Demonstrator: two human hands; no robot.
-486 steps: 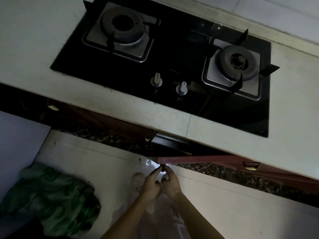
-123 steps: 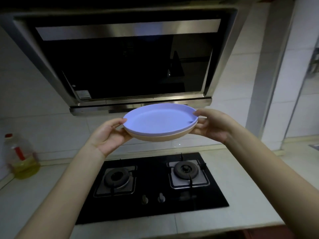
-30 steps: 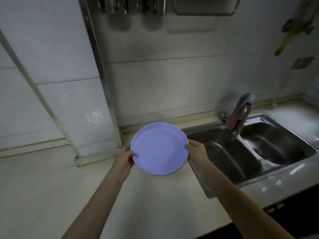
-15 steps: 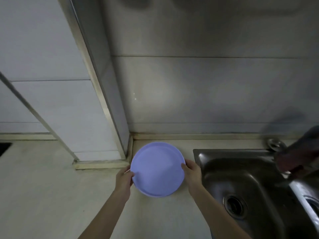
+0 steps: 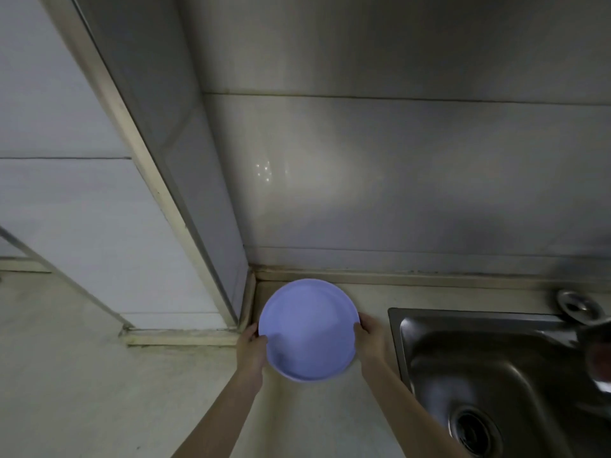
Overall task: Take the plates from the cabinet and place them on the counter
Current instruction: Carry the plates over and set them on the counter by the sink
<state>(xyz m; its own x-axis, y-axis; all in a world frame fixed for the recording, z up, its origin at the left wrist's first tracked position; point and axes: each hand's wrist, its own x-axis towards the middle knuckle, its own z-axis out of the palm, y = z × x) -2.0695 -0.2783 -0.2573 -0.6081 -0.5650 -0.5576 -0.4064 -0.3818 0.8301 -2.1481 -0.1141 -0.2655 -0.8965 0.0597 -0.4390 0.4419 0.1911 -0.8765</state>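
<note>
I see the round, pale violet plastic plate held level and face-up over the pale stone desk, in the back corner where the tiled pillar meets the grey tiled wall. Only this top plate shows from above; whether another sits nested beneath it I cannot tell. Nor can I tell whether its base already touches the desk or hangs just above it.

My left hand grips the left rim and my right hand the right rim, opposite each other, thumbs hooked over the edge and the fingers curled underneath, pinching the rim. I judge this two-sided hold is there to keep the plate flat and stop any stack from sliding as it goes down.

The spot makes sense: it lies between the pillar and the stainless steel sink, close to both, so the plate is tucked out of the working area yet clear of the basin's edge. A round metal fitting sits at the sink's back corner, well apart from the plate.

I judge the placing step nearly done; what remains is to settle the plate and slip the fingers out without nudging it toward the sink.
</note>
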